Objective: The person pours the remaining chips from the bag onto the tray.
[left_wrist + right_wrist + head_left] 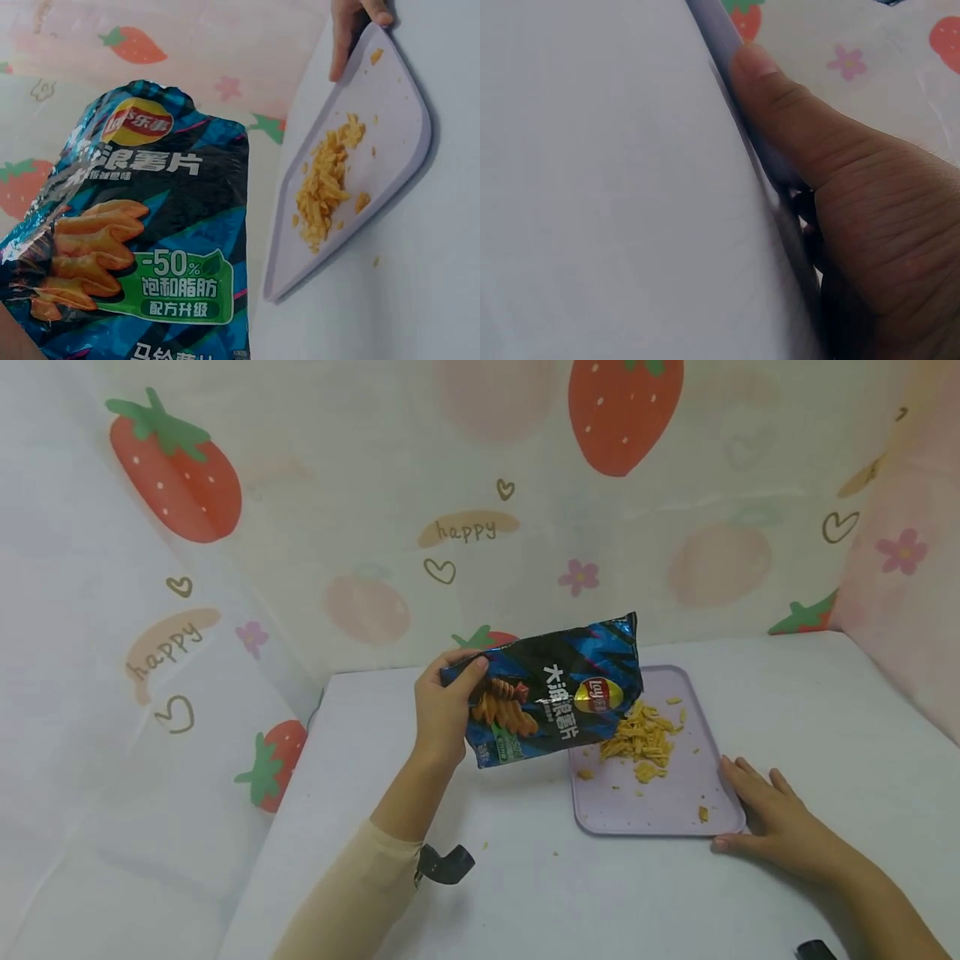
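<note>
My left hand point(444, 714) grips one end of a blue and black bag of potato chips point(558, 697), thumb on its printed front. The bag is held up above the table, tilted, its far end overlapping a light purple tray point(645, 820). On the tray lies a pile of broken yellow chips point(647, 735), with loose bits scattered around it. My right hand point(783, 827) rests at the tray's near right corner, thumb along the front edge and fingers at the right side. In the right wrist view the thumb point(780, 97) lies against the tray's side.
A white table point(510, 893) carries the tray, with a few crumbs point(485, 845) to its left. Behind and at the sides hangs a cloth point(360, 468) printed with strawberries, hearts and flowers. A black strap piece point(446, 865) sticks out at the left wrist.
</note>
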`<state>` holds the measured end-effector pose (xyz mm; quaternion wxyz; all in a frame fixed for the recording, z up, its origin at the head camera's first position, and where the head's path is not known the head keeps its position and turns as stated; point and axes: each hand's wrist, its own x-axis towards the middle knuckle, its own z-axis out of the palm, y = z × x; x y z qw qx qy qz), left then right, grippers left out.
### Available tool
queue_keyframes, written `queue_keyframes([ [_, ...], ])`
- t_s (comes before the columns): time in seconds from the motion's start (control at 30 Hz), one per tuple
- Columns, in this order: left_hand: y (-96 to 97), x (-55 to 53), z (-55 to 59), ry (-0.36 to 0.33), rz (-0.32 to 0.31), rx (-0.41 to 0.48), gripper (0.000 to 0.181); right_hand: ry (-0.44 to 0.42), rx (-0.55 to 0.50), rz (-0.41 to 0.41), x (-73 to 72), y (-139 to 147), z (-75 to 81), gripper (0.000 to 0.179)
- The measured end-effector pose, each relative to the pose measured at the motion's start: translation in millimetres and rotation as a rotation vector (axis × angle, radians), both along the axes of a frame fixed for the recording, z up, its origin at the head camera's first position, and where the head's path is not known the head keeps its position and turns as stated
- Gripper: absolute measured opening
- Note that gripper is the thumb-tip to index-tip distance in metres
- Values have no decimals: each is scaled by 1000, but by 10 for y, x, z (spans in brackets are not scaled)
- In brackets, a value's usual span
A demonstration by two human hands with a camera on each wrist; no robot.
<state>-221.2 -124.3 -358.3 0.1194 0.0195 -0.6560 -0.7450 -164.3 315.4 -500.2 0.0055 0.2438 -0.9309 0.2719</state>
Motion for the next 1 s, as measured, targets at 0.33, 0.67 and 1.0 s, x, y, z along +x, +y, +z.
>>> queue_keyframes([
  [0.33, -194, 98, -275, -98, 59, 118, 25, 39, -23, 12, 27, 3, -34, 109],
  [0.67, -320, 181, -412, -148, 122, 163, 24, 36, -16, 9, -5, 10, -26, 110],
  [1.0, -389, 232, -515, -239, 155, 205, 30, 77, -15, 31, -8, 14, -11, 109],
])
